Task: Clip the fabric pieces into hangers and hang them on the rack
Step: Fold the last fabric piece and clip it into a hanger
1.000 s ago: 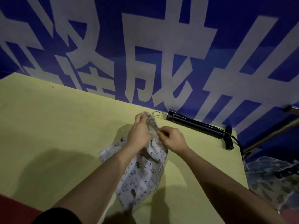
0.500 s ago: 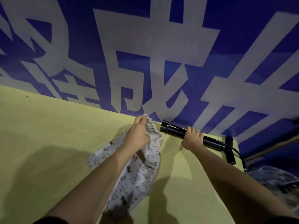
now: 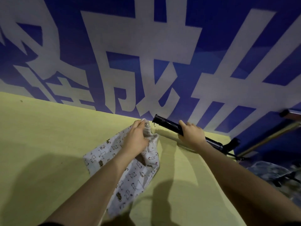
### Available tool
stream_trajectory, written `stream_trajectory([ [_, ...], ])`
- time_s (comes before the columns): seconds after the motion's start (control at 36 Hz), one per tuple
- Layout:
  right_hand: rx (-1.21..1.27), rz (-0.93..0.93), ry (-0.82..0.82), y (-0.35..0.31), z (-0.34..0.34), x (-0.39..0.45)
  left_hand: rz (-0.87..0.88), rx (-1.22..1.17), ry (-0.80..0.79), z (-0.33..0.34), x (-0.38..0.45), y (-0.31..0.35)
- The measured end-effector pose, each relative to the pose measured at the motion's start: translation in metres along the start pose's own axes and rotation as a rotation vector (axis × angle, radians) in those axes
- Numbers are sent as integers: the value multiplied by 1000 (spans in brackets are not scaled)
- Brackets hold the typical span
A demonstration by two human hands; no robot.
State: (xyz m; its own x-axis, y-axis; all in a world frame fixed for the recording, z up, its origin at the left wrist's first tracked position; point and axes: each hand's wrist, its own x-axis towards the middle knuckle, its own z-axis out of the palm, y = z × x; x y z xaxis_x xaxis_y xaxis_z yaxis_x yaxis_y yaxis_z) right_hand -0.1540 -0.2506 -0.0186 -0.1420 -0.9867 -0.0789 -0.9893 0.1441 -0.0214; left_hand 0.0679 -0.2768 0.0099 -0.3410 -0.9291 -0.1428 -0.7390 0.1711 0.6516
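Left hand (image 3: 136, 139) pinches bunched cloth (image 3: 128, 173) top, frame centre | right hand (image 3: 191, 133) fingers curled round black rod (image 3: 166, 124), right of cloth, axis running lower right | hanger clip: cannot tell | table (image 3: 48, 136).

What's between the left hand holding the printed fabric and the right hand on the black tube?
Head view: only bare yellow-green tabletop between left hand and right hand.

A staged work booth: yellow table (image 3: 48, 144) against a blue banner (image 3: 211, 38) (huge white characters).
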Motion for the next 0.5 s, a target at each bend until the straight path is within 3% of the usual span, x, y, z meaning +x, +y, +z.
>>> stream_trajectory([
  [0.19, 327, 1, 119, -17, -46, -34, -8, -75, 12, -14, -29, 0],
  [0.5, 657, -237, -53, -53, -81, -81, 22, -256, 59, -53, -72, 1],
])
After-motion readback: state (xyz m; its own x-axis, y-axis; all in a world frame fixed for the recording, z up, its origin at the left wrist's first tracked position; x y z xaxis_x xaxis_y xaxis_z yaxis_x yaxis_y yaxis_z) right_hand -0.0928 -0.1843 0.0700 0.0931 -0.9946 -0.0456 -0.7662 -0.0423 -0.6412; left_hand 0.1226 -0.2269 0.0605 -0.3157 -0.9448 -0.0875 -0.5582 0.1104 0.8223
